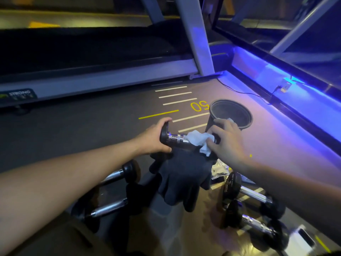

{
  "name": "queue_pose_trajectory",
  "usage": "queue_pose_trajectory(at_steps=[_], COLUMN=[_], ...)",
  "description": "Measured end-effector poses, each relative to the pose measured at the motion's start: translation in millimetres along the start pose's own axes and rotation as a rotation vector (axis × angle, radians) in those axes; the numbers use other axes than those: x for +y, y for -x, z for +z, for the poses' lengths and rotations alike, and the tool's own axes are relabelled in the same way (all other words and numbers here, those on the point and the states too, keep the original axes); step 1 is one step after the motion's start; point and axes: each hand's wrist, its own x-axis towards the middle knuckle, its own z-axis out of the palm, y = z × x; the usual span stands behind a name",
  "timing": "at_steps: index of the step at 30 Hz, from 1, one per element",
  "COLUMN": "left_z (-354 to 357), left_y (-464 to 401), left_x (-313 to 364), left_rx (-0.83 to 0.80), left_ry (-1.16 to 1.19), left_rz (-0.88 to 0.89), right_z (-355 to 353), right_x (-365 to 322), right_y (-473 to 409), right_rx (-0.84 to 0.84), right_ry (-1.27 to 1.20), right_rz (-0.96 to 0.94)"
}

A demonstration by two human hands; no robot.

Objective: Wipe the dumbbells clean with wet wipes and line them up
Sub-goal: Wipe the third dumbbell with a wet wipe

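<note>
Mid-wipe here. Dumbbell [181, 138] held up off the floor, long axis running left-right across the view. Left hand [154, 136] curled round the left head, steadying it. Right hand [226, 140] pinching a wipe [198, 140] against the handle's right end — right head hidden behind it. Dark gloves [181, 179] draped just underneath, bin [231, 115] close behind the right hand. Four more dumbbells on the floor — two left [114, 193], two right [254, 209] — not lined up yet, probably still waiting their turn.

The floor [92, 130] carries four dumbbells [252, 196], a black bin [230, 115], a treadmill [103, 82] along its far edge, and painted stripes [175, 94].
</note>
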Motion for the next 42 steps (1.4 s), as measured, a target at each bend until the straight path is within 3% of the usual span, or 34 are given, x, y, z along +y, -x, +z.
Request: queue_pose_trajectory(at_steps=[8,17,27,37,42], left_z=[-2.9,-6.7,-3.4,-2.3,-3.4], left_y=[-0.4,-2.3,-8.0,-4.5,-5.1], left_x=[-3.3,-11.2,-19.2,-18.3,-19.9], left_rx=[-0.050,-0.086,-0.070,-0.072,-0.065], left_ry=[-0.005,0.012,-0.006,-0.008,-0.035], left_rz=[0.009,0.020,0.021,0.011,0.024], right_z=[-2.8,17.3,15.8,29.7,27.6], right_x=[-35.8,-64.2,-63.2,-77.1,-74.5], right_y=[-17.5,-32.0,-43.3,-42.6,-46.4], right_rx=[-0.070,-0.177,-0.101,-0.396,-0.422], right_ry=[-0.161,-0.226,-0.433,-0.411,-0.160], right_rz=[-0.069,0.082,0.381,0.206,0.006])
